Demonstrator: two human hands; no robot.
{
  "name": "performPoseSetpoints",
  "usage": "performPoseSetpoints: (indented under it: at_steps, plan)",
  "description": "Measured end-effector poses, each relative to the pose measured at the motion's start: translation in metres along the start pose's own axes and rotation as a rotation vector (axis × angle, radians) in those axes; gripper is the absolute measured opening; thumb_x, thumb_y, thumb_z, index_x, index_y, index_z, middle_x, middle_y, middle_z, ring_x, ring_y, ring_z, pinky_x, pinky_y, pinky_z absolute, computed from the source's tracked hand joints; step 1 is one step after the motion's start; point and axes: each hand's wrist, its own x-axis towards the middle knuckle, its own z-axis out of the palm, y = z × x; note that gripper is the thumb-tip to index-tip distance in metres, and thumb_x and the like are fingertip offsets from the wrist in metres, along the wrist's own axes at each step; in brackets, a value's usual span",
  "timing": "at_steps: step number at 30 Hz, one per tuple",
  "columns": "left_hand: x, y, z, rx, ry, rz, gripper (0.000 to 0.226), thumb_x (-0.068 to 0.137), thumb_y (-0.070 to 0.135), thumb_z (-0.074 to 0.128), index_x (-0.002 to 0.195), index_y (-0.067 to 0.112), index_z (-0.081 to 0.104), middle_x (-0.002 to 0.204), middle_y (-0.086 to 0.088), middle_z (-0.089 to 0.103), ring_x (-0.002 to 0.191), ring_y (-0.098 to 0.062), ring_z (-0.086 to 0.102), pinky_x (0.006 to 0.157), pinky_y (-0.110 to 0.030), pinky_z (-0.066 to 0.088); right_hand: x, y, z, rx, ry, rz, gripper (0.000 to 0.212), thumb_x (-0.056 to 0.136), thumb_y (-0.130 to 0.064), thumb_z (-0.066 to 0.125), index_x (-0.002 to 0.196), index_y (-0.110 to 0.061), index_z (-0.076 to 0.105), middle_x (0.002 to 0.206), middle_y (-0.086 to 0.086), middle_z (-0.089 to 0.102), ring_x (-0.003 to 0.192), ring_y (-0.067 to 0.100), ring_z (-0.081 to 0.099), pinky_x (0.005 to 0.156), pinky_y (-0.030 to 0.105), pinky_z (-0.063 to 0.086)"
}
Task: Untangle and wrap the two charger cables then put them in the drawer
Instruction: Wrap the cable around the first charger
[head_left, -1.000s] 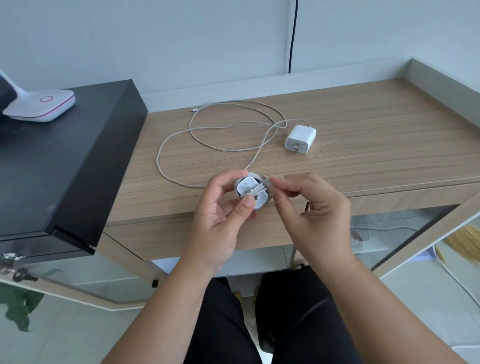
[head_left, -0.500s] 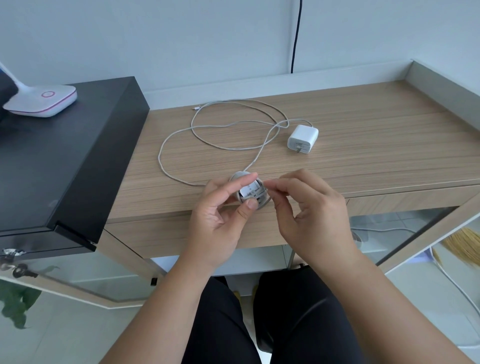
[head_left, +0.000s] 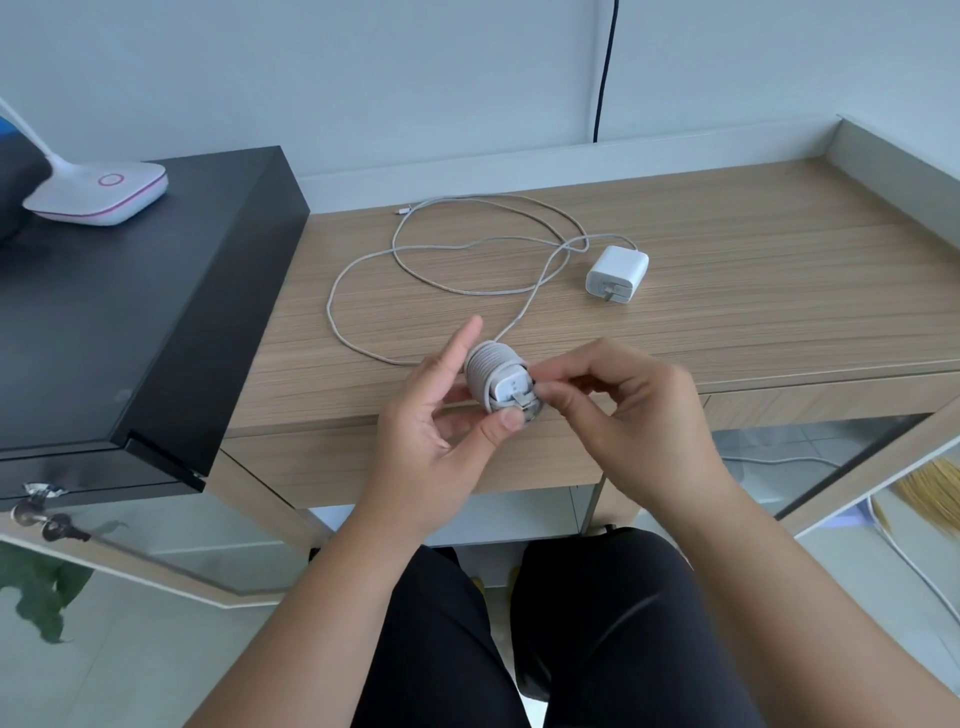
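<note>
Lower part of the white charger block wound with grey cable (head_left: 496, 376) covered by the left hand (head_left: 441, 421) thumb; its right side masked by the right hand (head_left: 628, 410) fingers (head_left: 558, 382), cable end there not discernible. Tip of the loose grey-white cable (head_left: 363, 260) near the back of the wooden desk (head_left: 779, 291) too small to identify. White lamp base with pink ring (head_left: 101, 195) cut off, stem leaving the left edge. Black wall cord (head_left: 605, 73) cut by the top edge. Desk's right end past the frame.
</note>
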Motion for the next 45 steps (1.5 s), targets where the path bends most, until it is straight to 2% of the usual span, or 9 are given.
performPoseSetpoints:
  at_steps: [3, 7, 14, 18, 23, 28, 31, 37, 45]
  plan:
    - [0.001, 0.0, -0.003, -0.044, -0.012, -0.025, 0.074, 0.076, 0.024, 0.077, 0.138, 0.047, 0.044, 0.124, -0.006, 0.062, 0.11, -0.026, 0.065, 0.086, -0.035, 0.055, 0.003, -0.002, -0.005, 0.309, -0.041, 0.194, 0.017, 0.075, -0.007, 0.078, 0.085, -0.019, 0.073, 0.08, -0.001, 0.074, 0.077, 0.017, 0.069, 0.078, 0.033, 0.058]
    - [0.001, 0.002, -0.001, -0.006, -0.034, 0.006, 0.072, 0.077, 0.023, 0.077, 0.139, 0.039, 0.045, 0.121, -0.017, 0.062, 0.109, -0.026, 0.065, 0.084, -0.034, 0.057, 0.002, 0.0, -0.007, 0.333, -0.078, 0.236, 0.009, 0.075, -0.011, 0.077, 0.084, -0.01, 0.075, 0.085, 0.006, 0.076, 0.085, 0.025, 0.072, 0.083, 0.039, 0.058]
    - [0.002, 0.007, -0.004, -0.03, -0.099, -0.022, 0.056, 0.078, 0.02, 0.076, 0.131, 0.032, 0.059, 0.124, -0.011, 0.063, 0.112, -0.027, 0.063, 0.085, -0.037, 0.057, 0.003, 0.007, -0.01, 0.52, -0.133, 0.305, 0.023, 0.066, -0.012, 0.077, 0.086, -0.005, 0.069, 0.078, 0.004, 0.073, 0.075, 0.015, 0.068, 0.073, 0.023, 0.055]
    - [0.002, 0.009, -0.004, -0.024, -0.12, -0.009, 0.055, 0.08, 0.017, 0.074, 0.131, 0.028, 0.058, 0.121, -0.012, 0.062, 0.113, -0.03, 0.06, 0.083, -0.033, 0.056, -0.001, 0.006, -0.008, 0.559, -0.127, 0.33, 0.024, 0.067, -0.011, 0.076, 0.09, -0.004, 0.073, 0.088, 0.01, 0.076, 0.084, 0.019, 0.072, 0.076, 0.024, 0.055]
    - [-0.001, 0.008, -0.002, -0.044, -0.101, -0.056, 0.065, 0.076, 0.017, 0.076, 0.135, 0.026, 0.052, 0.122, 0.0, 0.066, 0.112, -0.02, 0.063, 0.084, -0.028, 0.055, -0.004, 0.005, -0.008, 0.573, -0.097, 0.371, 0.009, 0.064, -0.014, 0.078, 0.074, -0.013, 0.077, 0.077, 0.006, 0.076, 0.074, 0.013, 0.071, 0.07, 0.022, 0.054]
    - [0.003, 0.007, -0.003, -0.081, -0.083, -0.087, 0.071, 0.073, 0.011, 0.079, 0.136, 0.025, 0.049, 0.123, 0.002, 0.064, 0.114, -0.018, 0.062, 0.085, -0.026, 0.054, -0.003, 0.002, -0.012, 0.588, -0.126, 0.371, 0.018, 0.068, -0.013, 0.076, 0.086, -0.008, 0.076, 0.089, 0.009, 0.076, 0.087, 0.017, 0.071, 0.08, 0.025, 0.055]
    - [0.003, 0.008, -0.002, -0.078, -0.102, -0.093, 0.067, 0.072, 0.017, 0.079, 0.133, 0.025, 0.053, 0.129, -0.012, 0.061, 0.118, -0.024, 0.06, 0.088, -0.033, 0.054, -0.003, 0.001, -0.013, 0.547, -0.104, 0.341, 0.017, 0.073, -0.007, 0.074, 0.089, -0.002, 0.074, 0.09, 0.011, 0.076, 0.088, 0.019, 0.072, 0.08, 0.025, 0.055]
    - [0.003, 0.006, 0.001, -0.038, -0.124, -0.036, 0.061, 0.077, 0.018, 0.076, 0.132, 0.029, 0.053, 0.132, 0.0, 0.058, 0.123, -0.027, 0.056, 0.101, -0.065, 0.042, -0.007, 0.002, -0.008, 0.439, -0.034, 0.272, 0.012, 0.077, -0.001, 0.075, 0.089, -0.001, 0.075, 0.091, 0.009, 0.076, 0.089, 0.024, 0.072, 0.085, 0.036, 0.057]
    - [0.003, 0.01, -0.001, 0.047, -0.172, -0.003, 0.058, 0.081, 0.019, 0.073, 0.134, 0.025, 0.051, 0.128, 0.005, 0.055, 0.117, -0.023, 0.056, 0.086, -0.07, 0.048, -0.012, 0.0, 0.002, 0.398, 0.089, 0.294, 0.014, 0.076, -0.002, 0.077, 0.08, -0.016, 0.076, 0.082, 0.001, 0.077, 0.081, 0.017, 0.072, 0.078, 0.03, 0.056]
